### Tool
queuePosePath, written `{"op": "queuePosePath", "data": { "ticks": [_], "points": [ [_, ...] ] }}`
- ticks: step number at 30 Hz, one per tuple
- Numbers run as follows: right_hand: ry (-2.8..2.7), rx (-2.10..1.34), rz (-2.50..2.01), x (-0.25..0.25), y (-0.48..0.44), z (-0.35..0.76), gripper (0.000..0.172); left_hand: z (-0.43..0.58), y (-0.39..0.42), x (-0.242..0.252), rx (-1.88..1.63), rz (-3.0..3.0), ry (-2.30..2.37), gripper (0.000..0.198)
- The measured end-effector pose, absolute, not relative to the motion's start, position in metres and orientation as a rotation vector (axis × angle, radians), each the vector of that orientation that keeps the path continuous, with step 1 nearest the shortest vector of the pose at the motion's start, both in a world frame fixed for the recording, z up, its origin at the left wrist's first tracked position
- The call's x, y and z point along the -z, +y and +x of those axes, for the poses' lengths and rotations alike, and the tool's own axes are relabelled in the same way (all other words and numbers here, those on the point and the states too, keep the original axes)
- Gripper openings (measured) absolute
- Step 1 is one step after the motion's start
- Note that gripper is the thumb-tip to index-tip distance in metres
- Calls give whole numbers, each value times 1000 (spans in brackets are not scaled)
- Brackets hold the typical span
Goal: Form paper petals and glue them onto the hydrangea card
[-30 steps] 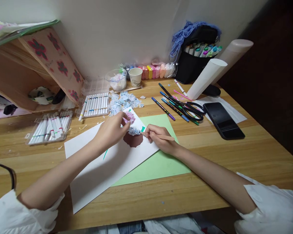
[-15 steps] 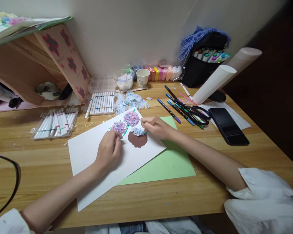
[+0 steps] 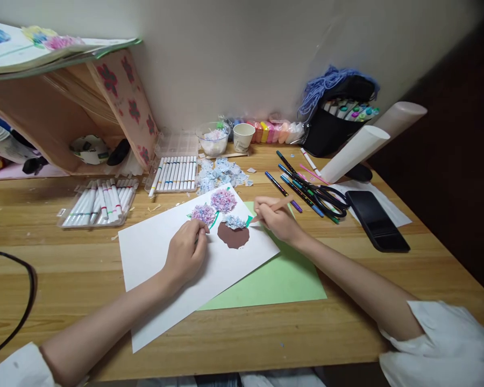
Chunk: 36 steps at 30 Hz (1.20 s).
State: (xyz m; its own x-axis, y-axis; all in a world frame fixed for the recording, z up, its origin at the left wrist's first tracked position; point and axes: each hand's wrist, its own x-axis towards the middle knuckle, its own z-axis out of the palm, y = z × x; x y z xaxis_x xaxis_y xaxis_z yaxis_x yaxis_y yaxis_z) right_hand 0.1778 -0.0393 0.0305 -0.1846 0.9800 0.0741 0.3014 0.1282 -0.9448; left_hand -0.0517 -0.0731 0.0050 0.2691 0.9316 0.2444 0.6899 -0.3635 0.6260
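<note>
A white sheet (image 3: pixel 157 258) lies tilted over a green sheet (image 3: pixel 274 279). On the white one are two pink-purple paper flowers (image 3: pixel 223 200), a pale blue one (image 3: pixel 234 221), green leaves and a brown pot shape (image 3: pixel 234 236). My left hand (image 3: pixel 188 246) rests on the white sheet beside the lower pink flower, its fingers curled; whatever they may hold is hidden. In my right hand (image 3: pixel 276 216) is a thin brown stick-like tool (image 3: pixel 283 202), pinched with its lower end near the green leaf right of the blue flower.
Open boxes of white markers (image 3: pixel 100 201) stand at left, with blue paper scraps (image 3: pixel 221 173), a bowl (image 3: pixel 213 140) and a paper cup (image 3: pixel 243 137) behind. Pens, black scissors (image 3: pixel 331 198) and a phone (image 3: pixel 377 220) lie at right, below a white roll (image 3: pixel 355 153).
My right hand has moved right, off the blue flower's edge, and the brown tool now shows in it. My left hand keeps its place on the sheet. The whole view has shifted slightly.
</note>
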Motion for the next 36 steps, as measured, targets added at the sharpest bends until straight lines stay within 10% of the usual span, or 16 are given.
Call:
{"op": "queuePosePath", "data": {
  "ticks": [36],
  "points": [
    [-1744,-1201,-1232,-2,-83,196,10,13,72,-20,-685,2358,1577,11]
  ]
}}
